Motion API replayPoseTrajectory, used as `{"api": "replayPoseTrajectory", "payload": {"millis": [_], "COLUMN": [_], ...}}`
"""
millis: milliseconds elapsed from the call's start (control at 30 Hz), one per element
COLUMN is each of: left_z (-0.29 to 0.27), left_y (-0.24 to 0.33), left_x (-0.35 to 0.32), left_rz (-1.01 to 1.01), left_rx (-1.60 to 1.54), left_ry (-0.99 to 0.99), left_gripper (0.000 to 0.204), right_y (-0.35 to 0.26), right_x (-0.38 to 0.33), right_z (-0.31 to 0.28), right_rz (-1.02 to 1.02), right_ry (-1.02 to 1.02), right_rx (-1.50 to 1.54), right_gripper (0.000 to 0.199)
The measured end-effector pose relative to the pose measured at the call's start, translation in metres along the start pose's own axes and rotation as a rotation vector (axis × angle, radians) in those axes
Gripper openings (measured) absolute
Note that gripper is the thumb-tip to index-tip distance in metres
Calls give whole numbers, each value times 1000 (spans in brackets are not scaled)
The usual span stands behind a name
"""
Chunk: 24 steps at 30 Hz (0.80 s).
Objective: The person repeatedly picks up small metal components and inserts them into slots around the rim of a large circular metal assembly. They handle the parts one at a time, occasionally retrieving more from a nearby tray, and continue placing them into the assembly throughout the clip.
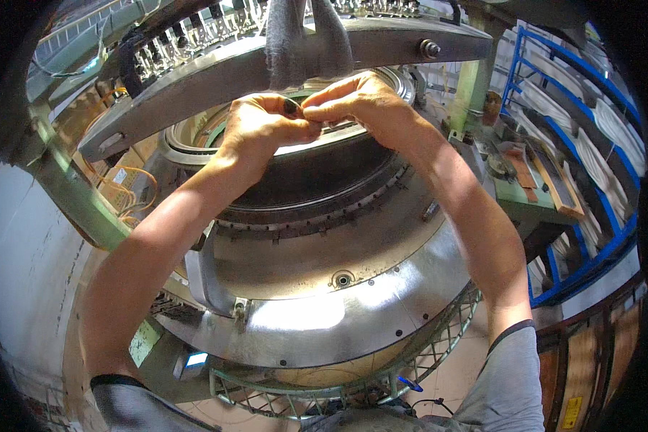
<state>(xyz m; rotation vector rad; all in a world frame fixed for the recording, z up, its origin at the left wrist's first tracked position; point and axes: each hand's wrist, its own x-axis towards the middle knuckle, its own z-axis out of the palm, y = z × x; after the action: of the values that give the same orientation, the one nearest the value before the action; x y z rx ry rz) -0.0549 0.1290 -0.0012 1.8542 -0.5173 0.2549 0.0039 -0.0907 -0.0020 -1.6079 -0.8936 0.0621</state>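
Note:
Both hands are raised over the large round machine (324,180), fingertips meeting just below its curved metal bar (381,50). My left hand (259,126) is closed in a pinch, with a small dark roundish piece (291,108) between thumb and fingers; its kind is too small to make out. My right hand (356,104) pinches close against the left fingertips, and whatever lies in its grip is hidden. Behind and below the hands runs the machine's dark cylinder with its shiny rim. A grey cloth (284,50) hangs over the bar, just above the hands.
A wide metal ring (381,309) curves round the machine's front, above a green lattice guard (266,403). At the right, a green ledge (529,194) carries small tools. Beyond it, a blue rack (561,122) holds white material. Green posts (79,187) flank the machine.

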Motion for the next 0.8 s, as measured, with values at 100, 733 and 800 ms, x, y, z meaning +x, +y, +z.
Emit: {"api": "replayPoseTrajectory", "payload": {"millis": [100,733,800], "left_z": [-4,-12,-12], "left_y": [-5,-12,-13], "left_x": [1,13,13], "left_rz": [423,952,961], "left_rx": [800,1091,1086], "left_ry": [122,-124,-126], "left_gripper": [14,25,25], "right_y": [6,12,12], "right_x": [2,19,19], "right_z": [-10,-2,-1], "right_rz": [108,131,121], "right_ry": [-47,-118,-121], "right_rx": [-139,-222,-197], "right_gripper": [34,24,24]}}
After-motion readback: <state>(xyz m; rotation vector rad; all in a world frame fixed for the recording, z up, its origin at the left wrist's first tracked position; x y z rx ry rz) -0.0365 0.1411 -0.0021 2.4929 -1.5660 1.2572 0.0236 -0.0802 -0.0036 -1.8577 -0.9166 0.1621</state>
